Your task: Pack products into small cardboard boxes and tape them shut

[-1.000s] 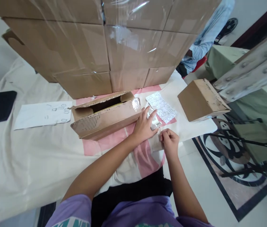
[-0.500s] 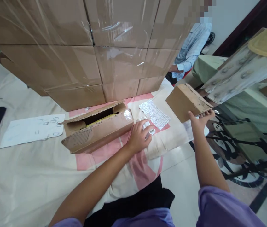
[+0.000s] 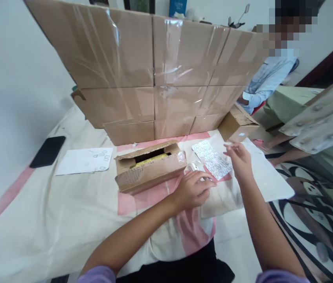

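Note:
My left hand hovers low over the cloth with its fingers bent and apart, holding nothing I can see. Right behind its knuckles lies a small white object, partly hidden. Beside that hand is a long open cardboard box with something yellow inside. My right hand is raised over the table, fingers apart, just in front of a smaller cardboard box. That box stands at the right end of the cardboard partition. Between my hands lies a sheet covered in small printed outlines.
A tall taped cardboard partition stands across the table. To the left lie a white paper with drawn shapes and a black flat device. A white sheet hangs over the right edge. Two people are on the right, one behind the partition.
My right hand has let go of the smaller box, which now stands farther back against the partition's right end. My left hand has shifted slightly off the white object. The view has tilted up.

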A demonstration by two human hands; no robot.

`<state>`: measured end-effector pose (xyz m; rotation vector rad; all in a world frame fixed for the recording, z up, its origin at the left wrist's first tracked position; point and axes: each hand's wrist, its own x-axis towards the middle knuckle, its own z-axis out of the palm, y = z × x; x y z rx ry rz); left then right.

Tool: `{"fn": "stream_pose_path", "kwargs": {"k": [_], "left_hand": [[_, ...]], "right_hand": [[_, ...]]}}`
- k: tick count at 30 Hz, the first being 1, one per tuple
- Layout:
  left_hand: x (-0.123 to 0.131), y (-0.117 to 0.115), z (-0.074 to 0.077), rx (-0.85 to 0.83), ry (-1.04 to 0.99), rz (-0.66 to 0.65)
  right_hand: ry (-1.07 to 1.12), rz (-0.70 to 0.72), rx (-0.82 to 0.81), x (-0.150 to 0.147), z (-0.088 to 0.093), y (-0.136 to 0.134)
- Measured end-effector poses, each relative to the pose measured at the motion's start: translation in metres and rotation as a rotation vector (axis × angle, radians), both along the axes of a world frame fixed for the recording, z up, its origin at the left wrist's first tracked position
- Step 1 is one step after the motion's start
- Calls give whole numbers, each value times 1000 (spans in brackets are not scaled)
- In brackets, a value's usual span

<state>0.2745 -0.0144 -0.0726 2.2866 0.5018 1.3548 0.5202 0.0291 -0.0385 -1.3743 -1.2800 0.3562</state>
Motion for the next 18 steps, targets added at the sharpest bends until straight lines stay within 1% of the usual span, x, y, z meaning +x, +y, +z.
{"fn": "stream_pose_path", "kwargs": {"k": [2, 3, 5, 7, 8, 10, 12, 13, 15, 16, 18], "left_hand": [[-21, -15, 31, -128, 49, -63], [-34, -25, 46, -194, 88, -79], [-64, -48, 71, -323, 134, -15], [-93, -70, 86, -458, 167, 82], [-106, -80, 90, -524, 182, 104], [-129, -97, 90, -637, 196, 99], [-146, -110, 85, -707, 173, 115], [-153, -115, 81, -729, 150, 155], [-162, -124, 75, -730, 107, 270], [-165, -127, 72, -703, 95, 318], [-167, -132, 65, -595, 89, 387]], "right_hand": [[-83, 215, -17, -35, 10, -42], [-156, 277, 10, -51, 16, -64], [-281, 337, 88, -82, 26, -104], [-382, 442, 130, -112, 32, -136], [-420, 515, 129, -127, 32, -147], [-471, 653, 91, -155, 29, -162], [-494, 723, 35, -178, 25, -170], [-500, 733, 9, -186, 23, -172], [-506, 736, -30, -198, 20, -173], [-507, 733, -48, -202, 20, -174], [-495, 721, -75, -206, 18, -177]]}}
